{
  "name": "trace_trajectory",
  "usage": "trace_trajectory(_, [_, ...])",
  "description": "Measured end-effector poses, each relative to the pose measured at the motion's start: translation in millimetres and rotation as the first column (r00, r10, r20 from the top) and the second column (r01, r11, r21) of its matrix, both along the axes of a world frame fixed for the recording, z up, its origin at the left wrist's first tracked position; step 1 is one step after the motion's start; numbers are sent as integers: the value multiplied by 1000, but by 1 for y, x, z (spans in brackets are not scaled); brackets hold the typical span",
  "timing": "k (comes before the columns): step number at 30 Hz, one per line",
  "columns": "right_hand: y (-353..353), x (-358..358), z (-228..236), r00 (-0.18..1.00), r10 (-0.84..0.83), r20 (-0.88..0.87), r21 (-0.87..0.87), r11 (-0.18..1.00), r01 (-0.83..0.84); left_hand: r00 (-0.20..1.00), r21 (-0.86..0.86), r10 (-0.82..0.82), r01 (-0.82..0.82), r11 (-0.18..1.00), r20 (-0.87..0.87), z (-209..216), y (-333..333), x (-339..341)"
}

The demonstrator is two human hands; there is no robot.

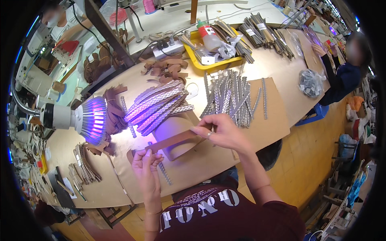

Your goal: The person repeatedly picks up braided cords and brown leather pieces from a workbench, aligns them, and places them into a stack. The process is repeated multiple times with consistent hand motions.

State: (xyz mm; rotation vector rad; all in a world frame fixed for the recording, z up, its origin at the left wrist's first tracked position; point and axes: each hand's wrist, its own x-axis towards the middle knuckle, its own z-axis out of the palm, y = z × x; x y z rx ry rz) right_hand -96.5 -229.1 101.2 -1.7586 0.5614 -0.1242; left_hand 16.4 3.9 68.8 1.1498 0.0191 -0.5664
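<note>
A flat brown strip (pixel 173 141), like leather, is stretched between my hands above the table. My left hand (pixel 146 165) pinches its lower left end between thumb and fingers. Higher up, my right hand (pixel 220 130) is closed on the other end, with a ring on one finger. Beneath the strip is a curved tan block (pixel 175 126), partly covered by a bundle of pale braided straps (pixel 157 106). One narrow braided strip (pixel 165 173) lies on the table next to my left hand. To the right of the block lies a pile of grey braided strips (pixel 229 96).
A lamp (pixel 76 120) on a bendable arm glows purple at the left. Brown strips (pixel 167 69) lie heaped behind the bundle. A yellow tray (pixel 213 66) holds a bottle (pixel 209 36). Grey strips (pixel 263 32) lie farther back. Another person (pixel 341 72) works at the right.
</note>
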Motion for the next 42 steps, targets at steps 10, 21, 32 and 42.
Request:
trace_trajectory(10, [-33,-32,-52,827,-562,-5,-336,780,528,985,30,100,-96,995,-144,-41,-11,-6])
trace_trajectory(21, [-113,-31,-54,821,-512,251,-827,327,456,876,263,236,-367,892,421,-6,-19,-31])
trace_trajectory(32, [-129,-31,-57,808,-583,89,-131,797,589,653,263,-278,124,957,705,21,-40,-51])
trace_trajectory(42, [-101,-49,23,268,-746,610,401,582,707,416,357,-451,288,889,790,24,-55,-49])
